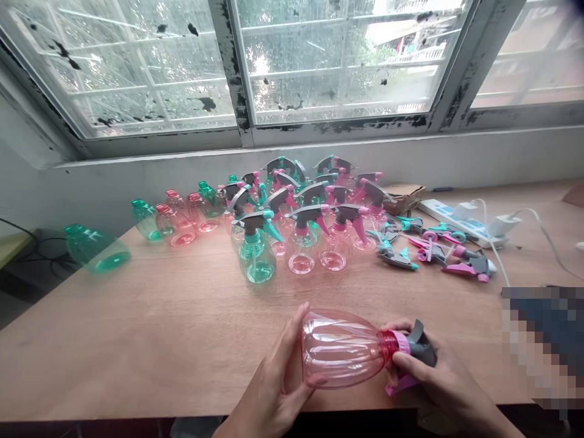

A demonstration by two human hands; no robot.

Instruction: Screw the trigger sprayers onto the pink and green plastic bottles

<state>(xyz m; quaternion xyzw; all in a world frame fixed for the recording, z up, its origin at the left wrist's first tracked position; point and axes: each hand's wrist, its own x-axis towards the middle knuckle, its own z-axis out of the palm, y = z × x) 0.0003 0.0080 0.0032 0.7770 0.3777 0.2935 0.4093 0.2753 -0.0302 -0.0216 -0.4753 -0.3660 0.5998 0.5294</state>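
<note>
A clear pink spray bottle (342,350) lies sideways in the air above the table's front edge, its base to the left. My left hand (283,371) is closed around the base end. At the neck, my right hand (420,365) grips the pink collar and the grey-and-pink trigger sprayer head (422,345), thumb on the collar. The head sits on the bottle's mouth; whether it is screwed tight I cannot tell. Beyond my hands stand several bottles with sprayer heads on, among them a green spray bottle (258,258) and a pink one (301,255).
Loose trigger sprayer heads (433,252) lie at the right, by a white power strip (460,222) with plugs and cables. Bottles without heads, such as a green bottle (98,249), stand at the left of the wooden table (159,340). A window (337,61) is behind.
</note>
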